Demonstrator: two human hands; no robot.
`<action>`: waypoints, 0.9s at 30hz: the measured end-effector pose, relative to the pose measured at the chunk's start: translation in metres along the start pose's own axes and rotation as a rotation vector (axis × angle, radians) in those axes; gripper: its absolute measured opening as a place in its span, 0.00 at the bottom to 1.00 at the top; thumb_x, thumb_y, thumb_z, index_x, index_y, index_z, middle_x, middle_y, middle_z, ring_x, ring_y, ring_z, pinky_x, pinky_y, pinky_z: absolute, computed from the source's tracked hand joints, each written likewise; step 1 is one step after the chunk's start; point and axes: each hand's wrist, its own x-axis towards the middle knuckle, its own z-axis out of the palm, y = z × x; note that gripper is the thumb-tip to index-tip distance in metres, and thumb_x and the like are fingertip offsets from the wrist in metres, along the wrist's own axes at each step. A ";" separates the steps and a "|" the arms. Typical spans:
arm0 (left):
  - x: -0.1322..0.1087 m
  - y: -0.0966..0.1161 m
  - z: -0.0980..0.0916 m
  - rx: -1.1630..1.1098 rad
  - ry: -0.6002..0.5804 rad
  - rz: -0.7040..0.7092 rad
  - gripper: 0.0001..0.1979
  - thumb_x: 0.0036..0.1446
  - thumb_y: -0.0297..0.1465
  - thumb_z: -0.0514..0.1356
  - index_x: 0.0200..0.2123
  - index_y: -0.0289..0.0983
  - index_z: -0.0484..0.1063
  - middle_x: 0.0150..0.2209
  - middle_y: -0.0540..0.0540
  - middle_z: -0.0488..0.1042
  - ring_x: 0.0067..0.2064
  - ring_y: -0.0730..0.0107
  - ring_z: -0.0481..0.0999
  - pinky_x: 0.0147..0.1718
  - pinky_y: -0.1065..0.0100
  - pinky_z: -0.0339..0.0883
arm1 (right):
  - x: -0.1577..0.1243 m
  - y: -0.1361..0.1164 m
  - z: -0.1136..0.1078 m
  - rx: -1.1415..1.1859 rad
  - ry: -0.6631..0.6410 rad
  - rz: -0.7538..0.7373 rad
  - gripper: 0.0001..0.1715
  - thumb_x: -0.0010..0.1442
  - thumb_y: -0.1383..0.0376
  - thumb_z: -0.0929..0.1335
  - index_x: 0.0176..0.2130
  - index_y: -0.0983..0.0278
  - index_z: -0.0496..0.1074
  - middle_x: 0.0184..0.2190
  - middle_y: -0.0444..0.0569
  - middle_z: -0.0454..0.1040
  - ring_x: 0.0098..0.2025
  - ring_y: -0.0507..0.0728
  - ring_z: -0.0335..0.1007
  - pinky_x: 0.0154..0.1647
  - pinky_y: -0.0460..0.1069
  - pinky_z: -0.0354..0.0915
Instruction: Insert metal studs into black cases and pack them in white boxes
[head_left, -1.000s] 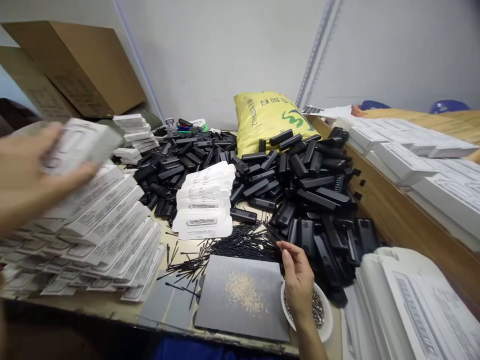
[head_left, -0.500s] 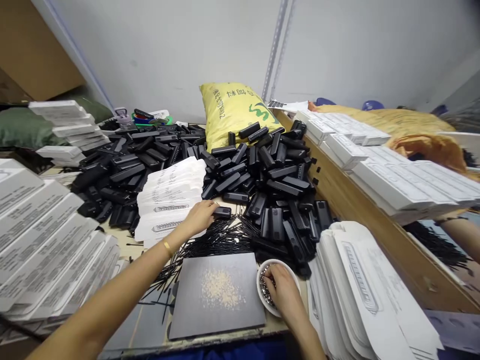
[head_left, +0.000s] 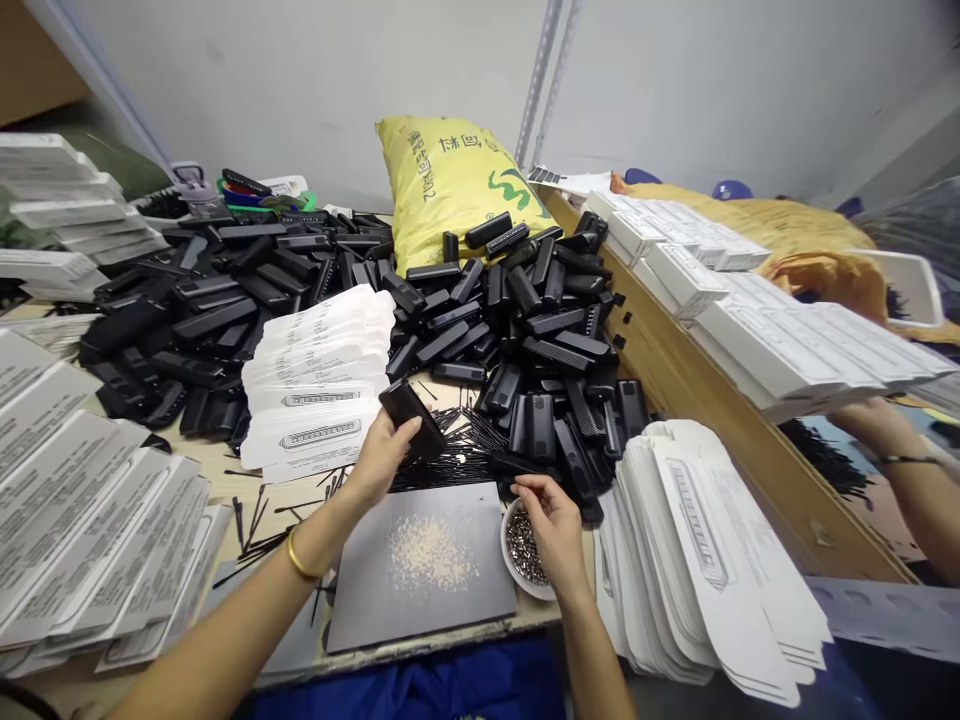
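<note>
My left hand (head_left: pixel 384 455) grips a flat black plastic case (head_left: pixel 414 415), held tilted above a heap of thin black sticks (head_left: pixel 465 445). Over the rim of a white bowl (head_left: pixel 513 585) is my right hand (head_left: pixel 553 515), its thumb and fingertips pinched together; whatever they hold is too small to make out. Small shiny metal pieces (head_left: pixel 525 545) fill the bowl. Left of it lies a grey board (head_left: pixel 360 600) with pale crumb-like bits (head_left: pixel 431 553) scattered on its middle.
Many black cases (head_left: pixel 540 425) pile up behind, against a yellow sack (head_left: pixel 457 190). Printed white card sleeves (head_left: pixel 322 400) lie left; more card stacks (head_left: pixel 675 560) stand right, beside a wooden divider (head_left: pixel 720 440). Beyond it another person's hand (head_left: pixel 881 430) shows.
My left hand has lifted the black case from the pile and brought it nearer. My right hand has risen out of the bowl to its rim. The view has shifted slightly.
</note>
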 end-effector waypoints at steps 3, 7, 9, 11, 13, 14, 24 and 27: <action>-0.034 0.007 0.014 -0.640 0.067 -0.296 0.13 0.57 0.29 0.58 0.46 0.34 0.69 0.47 0.39 0.75 0.47 0.60 0.76 0.42 0.62 0.73 | -0.003 -0.004 0.015 0.249 -0.027 0.068 0.13 0.53 0.58 0.72 0.36 0.63 0.71 0.31 0.47 0.77 0.31 0.53 0.69 0.36 0.48 0.64; -0.050 0.010 0.024 -1.002 0.231 -0.483 0.05 0.60 0.24 0.56 0.38 0.31 0.71 0.39 0.40 0.78 0.41 0.66 0.78 0.41 0.65 0.75 | -0.014 -0.016 0.040 0.377 -0.101 0.060 0.10 0.54 0.61 0.72 0.35 0.63 0.71 0.31 0.47 0.77 0.29 0.50 0.68 0.37 0.48 0.65; -0.053 0.011 0.025 -1.076 0.279 -0.517 0.06 0.62 0.24 0.54 0.37 0.30 0.71 0.38 0.40 0.78 0.40 0.66 0.78 0.41 0.66 0.75 | -0.019 -0.022 0.052 0.343 -0.092 0.016 0.09 0.55 0.61 0.71 0.35 0.63 0.71 0.33 0.48 0.78 0.30 0.51 0.70 0.38 0.49 0.66; -0.054 0.012 0.024 -1.118 0.307 -0.538 0.07 0.63 0.24 0.53 0.37 0.30 0.71 0.37 0.40 0.78 0.39 0.67 0.79 0.41 0.66 0.75 | -0.024 -0.026 0.062 0.256 -0.061 -0.052 0.09 0.57 0.60 0.70 0.35 0.64 0.71 0.35 0.49 0.78 0.31 0.52 0.71 0.38 0.50 0.66; -0.056 0.014 0.023 -1.146 0.322 -0.552 0.07 0.63 0.24 0.52 0.36 0.30 0.71 0.36 0.40 0.78 0.38 0.67 0.79 0.41 0.66 0.76 | -0.028 -0.027 0.069 0.131 -0.035 -0.140 0.09 0.59 0.60 0.68 0.36 0.64 0.72 0.35 0.49 0.77 0.34 0.54 0.71 0.40 0.50 0.66; -0.057 0.016 0.022 -1.155 0.321 -0.557 0.08 0.63 0.24 0.52 0.35 0.31 0.70 0.36 0.40 0.78 0.38 0.67 0.79 0.41 0.65 0.76 | -0.029 -0.027 0.072 0.064 -0.026 -0.187 0.09 0.59 0.60 0.68 0.36 0.64 0.72 0.35 0.49 0.76 0.36 0.54 0.71 0.40 0.51 0.66; -0.066 0.012 0.015 -1.148 0.283 -0.487 0.03 0.58 0.24 0.59 0.38 0.33 0.71 0.37 0.42 0.78 0.40 0.66 0.79 0.44 0.64 0.74 | -0.031 -0.032 0.082 -0.279 -0.040 -0.507 0.08 0.64 0.65 0.62 0.34 0.63 0.69 0.33 0.48 0.71 0.38 0.55 0.67 0.40 0.50 0.63; -0.069 0.010 0.013 -1.071 0.281 -0.378 0.09 0.55 0.27 0.64 0.40 0.34 0.70 0.40 0.43 0.77 0.42 0.64 0.78 0.45 0.62 0.73 | -0.031 -0.036 0.078 -0.451 -0.114 -0.552 0.10 0.66 0.66 0.60 0.34 0.62 0.68 0.32 0.48 0.71 0.37 0.55 0.66 0.39 0.50 0.62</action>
